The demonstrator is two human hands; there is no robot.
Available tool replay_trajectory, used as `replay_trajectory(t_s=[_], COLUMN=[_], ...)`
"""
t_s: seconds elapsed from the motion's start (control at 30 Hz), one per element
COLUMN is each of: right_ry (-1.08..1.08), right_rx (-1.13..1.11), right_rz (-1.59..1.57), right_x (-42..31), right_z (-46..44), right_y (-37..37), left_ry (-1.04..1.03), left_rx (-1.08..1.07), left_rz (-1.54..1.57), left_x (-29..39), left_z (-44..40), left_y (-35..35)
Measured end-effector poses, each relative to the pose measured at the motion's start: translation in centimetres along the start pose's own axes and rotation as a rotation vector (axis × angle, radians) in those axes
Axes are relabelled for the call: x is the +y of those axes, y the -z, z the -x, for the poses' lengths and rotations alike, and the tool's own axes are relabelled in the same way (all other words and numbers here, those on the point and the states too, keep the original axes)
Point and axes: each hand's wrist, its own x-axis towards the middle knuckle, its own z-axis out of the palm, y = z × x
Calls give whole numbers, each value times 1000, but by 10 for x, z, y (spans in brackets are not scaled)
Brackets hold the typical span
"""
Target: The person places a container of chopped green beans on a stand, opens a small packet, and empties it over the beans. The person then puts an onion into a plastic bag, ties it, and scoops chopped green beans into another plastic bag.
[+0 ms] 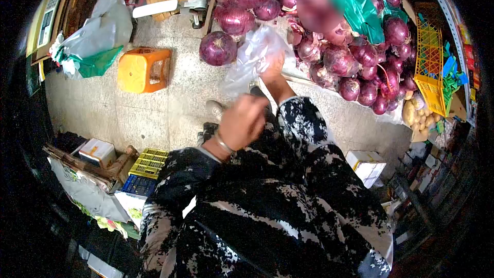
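Note:
My right hand (274,72) grips a thin, clear plastic bag (247,67), and the film partly covers its fingertips. The bag hangs crumpled at the left front of a pile of red onions (339,61). One large red onion (218,48) lies just left of the bag. Lower and nearer to my body is my left hand (244,118), with a bracelet (225,144) on the wrist. Its fingers are curled in and slightly blurred, and the inside of the hand is hidden. A green plastic bag (360,7) lies over the onions at the back.
An orange stool (144,70) stands on the tiled floor (118,108) at left. Beyond it sits a grey-green plastic sack (100,38). Right of the onions are a yellow crate (429,62) and potatoes (419,116). A white box (365,167) stands at lower right.

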Motion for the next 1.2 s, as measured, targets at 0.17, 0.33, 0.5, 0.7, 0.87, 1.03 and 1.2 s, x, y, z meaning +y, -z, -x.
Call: replay_trajectory(t_s=[0.17, 0.33, 0.5, 0.7, 0.87, 1.03, 1.2], right_ry=[-30, -61, -40, -193, -140, -167, -109], right_rx=[-502, -594, -516, -323, -542, -635, -683], right_rz=[112, 22, 12, -87, -85, -135, -117], right_x=[4, -4, 12, 17, 40, 39, 30], right_z=[-5, -31, -27, -21, -63, -50, -27], right_y=[24, 19, 6, 47, 36, 45, 61], left_ry=[103, 105, 161, 113, 276, 245, 105], left_rx=[-105, -57, -9, -15, -235, -246, -311], left_rz=[98, -235, -229, -300, -373, -458, -643], left_x=[-26, -62, -87, -99, -119, -129, -121], left_z=[-28, -47, -61, -82, -121, -126, -114], left_y=[-41, -45, -46, -64, -60, -62, -55])
